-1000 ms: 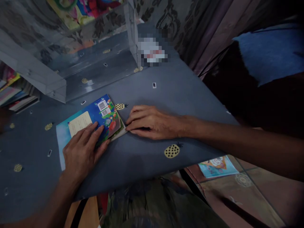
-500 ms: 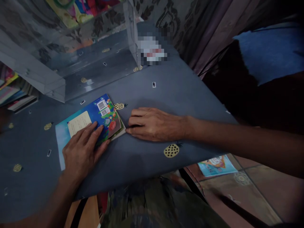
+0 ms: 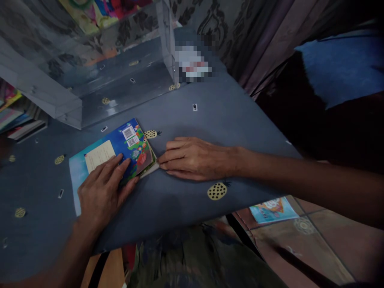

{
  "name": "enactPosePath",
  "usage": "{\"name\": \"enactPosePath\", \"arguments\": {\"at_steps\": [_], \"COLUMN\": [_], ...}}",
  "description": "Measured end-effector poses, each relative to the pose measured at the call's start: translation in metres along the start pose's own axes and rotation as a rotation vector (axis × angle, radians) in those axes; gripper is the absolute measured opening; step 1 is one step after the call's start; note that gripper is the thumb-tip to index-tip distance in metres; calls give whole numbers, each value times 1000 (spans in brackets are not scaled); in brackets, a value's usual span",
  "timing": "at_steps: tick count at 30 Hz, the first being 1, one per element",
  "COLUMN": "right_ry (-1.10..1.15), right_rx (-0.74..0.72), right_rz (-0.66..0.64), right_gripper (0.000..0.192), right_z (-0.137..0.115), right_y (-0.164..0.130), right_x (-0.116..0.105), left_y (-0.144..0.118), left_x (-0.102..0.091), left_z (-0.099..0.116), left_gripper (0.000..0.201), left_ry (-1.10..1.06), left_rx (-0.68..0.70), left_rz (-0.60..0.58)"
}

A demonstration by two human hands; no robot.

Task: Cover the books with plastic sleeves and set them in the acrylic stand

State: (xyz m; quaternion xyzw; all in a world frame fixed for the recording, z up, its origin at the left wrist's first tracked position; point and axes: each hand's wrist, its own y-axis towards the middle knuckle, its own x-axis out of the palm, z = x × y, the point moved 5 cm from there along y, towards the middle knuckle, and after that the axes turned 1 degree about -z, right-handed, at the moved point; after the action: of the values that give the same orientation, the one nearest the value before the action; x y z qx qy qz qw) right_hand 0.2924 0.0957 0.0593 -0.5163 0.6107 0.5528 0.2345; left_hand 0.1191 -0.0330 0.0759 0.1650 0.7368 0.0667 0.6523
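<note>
A blue children's book (image 3: 120, 148) lies back cover up on a table under a dark blue cloth (image 3: 192, 200) printed with pineapples. My left hand (image 3: 102, 192) rests flat on the book's near part, fingers spread over the cover. My right hand (image 3: 192, 158) lies flat on the cloth just right of the book, its fingertips touching the book's right edge. Neither hand grips anything.
A clear acrylic box (image 3: 90, 72) stands on the table at the back left. Stacked books (image 3: 18, 120) lie at the far left edge. Another thin book (image 3: 271, 210) lies on the tiled floor at the lower right. A patterned curtain (image 3: 228, 28) hangs behind.
My right hand has flattened a little and its fingertips have slid back against the book's right edge. My left hand and the book have hardly moved.
</note>
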Motion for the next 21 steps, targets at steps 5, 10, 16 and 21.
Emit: {"name": "enactPosePath", "arguments": {"at_steps": [5, 10, 16, 21], "right_ry": [120, 174, 170, 164], "right_rx": [70, 109, 118, 101], "right_rz": [-5, 38, 42, 42], "right_gripper": [19, 19, 22, 23], "right_z": [5, 9, 9, 8], "right_y": [0, -2, -3, -2], "right_x": [-1, 0, 2, 1], "left_y": [-1, -2, -2, 0], "left_x": [0, 1, 2, 0], "left_z": [-1, -2, -2, 0], "left_gripper": [40, 39, 41, 40], "left_ry": [-2, -14, -16, 1], "left_rx": [-3, -18, -21, -7], "left_rz": [-7, -17, -12, -8]}}
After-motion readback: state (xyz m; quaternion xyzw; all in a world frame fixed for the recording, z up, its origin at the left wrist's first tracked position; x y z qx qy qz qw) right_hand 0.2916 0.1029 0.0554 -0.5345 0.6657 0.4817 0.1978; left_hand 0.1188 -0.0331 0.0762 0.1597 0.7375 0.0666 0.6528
